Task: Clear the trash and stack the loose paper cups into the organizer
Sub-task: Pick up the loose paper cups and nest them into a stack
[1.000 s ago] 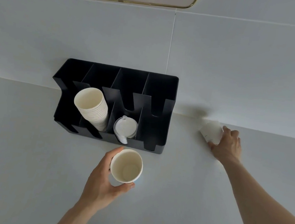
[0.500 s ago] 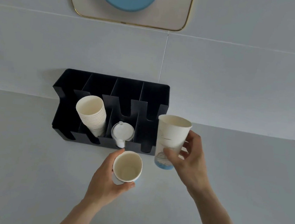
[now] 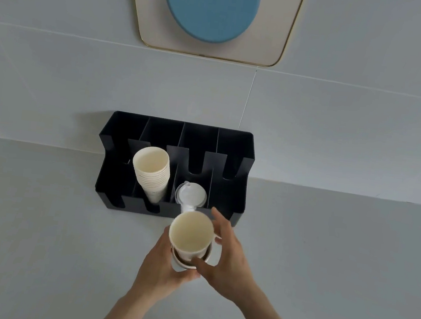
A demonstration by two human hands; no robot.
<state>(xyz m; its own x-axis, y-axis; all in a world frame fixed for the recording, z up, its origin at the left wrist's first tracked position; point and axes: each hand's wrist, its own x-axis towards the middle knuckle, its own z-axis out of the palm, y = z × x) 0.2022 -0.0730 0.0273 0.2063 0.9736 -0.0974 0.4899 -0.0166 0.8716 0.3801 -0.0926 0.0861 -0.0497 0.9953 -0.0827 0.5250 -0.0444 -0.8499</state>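
A black organizer (image 3: 246, 147) stands against the wall on the white counter. A stack of cream paper cups (image 3: 151, 172) leans in its second slot from the left, and clear plastic lids (image 3: 191, 195) sit in the third slot. Just in front of the organizer my left hand (image 3: 159, 269) holds a paper cup (image 3: 179, 264) from the left. My right hand (image 3: 226, 261) grips a second paper cup (image 3: 190, 235) whose base sits partway inside the first one. The lower cup is mostly hidden by the upper cup and my fingers.
A framed wall piece with a gold rim and a blue disc (image 3: 210, 10) hangs above the organizer. The white counter (image 3: 38, 231) stretches out to the left and right of my hands.
My right hand brought its cup from beside the organizer over to my left hand and set its base into the cup held there. The camera tilted up.
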